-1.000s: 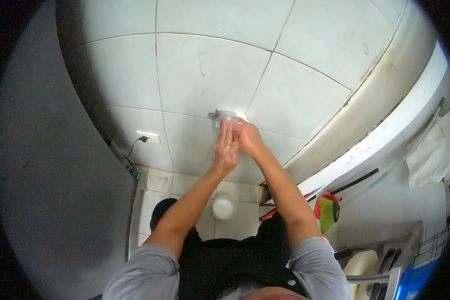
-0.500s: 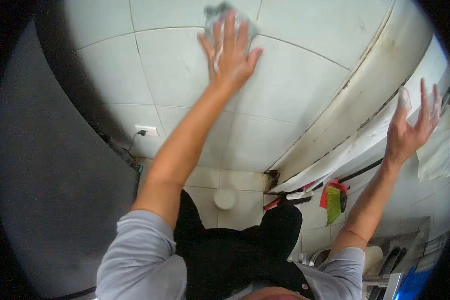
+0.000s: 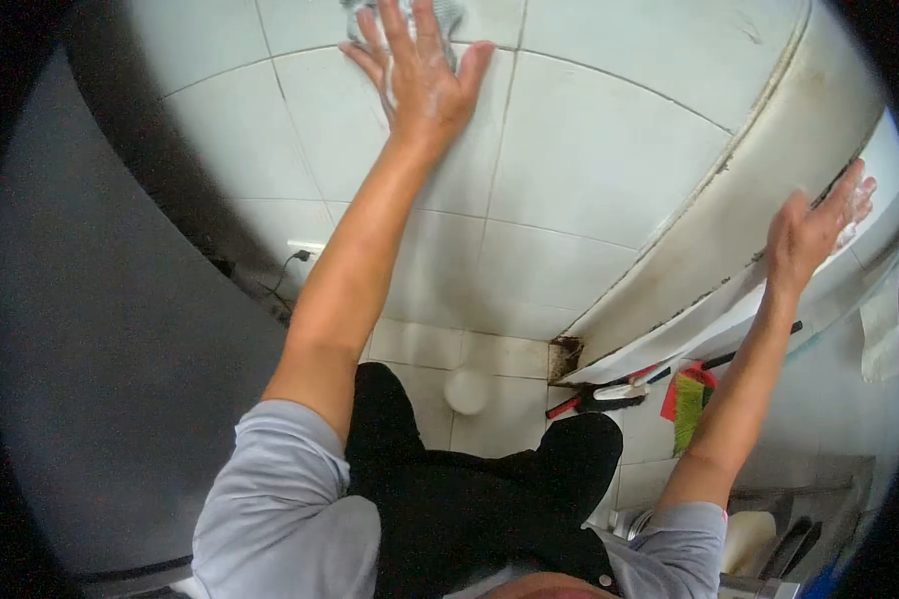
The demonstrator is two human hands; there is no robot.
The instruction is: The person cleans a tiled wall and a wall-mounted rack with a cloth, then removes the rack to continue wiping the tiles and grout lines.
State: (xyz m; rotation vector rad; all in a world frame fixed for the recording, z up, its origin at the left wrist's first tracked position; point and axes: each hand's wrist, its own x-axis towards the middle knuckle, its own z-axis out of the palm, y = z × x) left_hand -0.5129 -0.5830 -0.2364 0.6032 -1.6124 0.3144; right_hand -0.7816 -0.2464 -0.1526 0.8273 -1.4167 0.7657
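My left hand (image 3: 425,95) presses a grey, soapy cloth (image 3: 449,18) against the white tiled wall (image 3: 599,120), fingers spread over it. White suds streak the back of this hand, and the cloth runs partly out of the top of the view. On the right, my right hand (image 3: 804,240) is at the outer edge of the wall's projecting corner (image 3: 759,190). Its fingers are stretched out, with foam on them, and nothing shows in its grasp.
A dark grey panel (image 3: 90,349) fills the left side. A plug sits in a wall socket (image 3: 305,247) beside it. Below are a round white object (image 3: 464,391) on the floor, a green-bristled broom (image 3: 687,404) with a red dustpan (image 3: 702,377), and brushes (image 3: 609,397) by the corner.
My left hand has slid left and slightly up the tiles with the cloth. My right hand has turned and lowered to the corner's edge, its fingers closer together.
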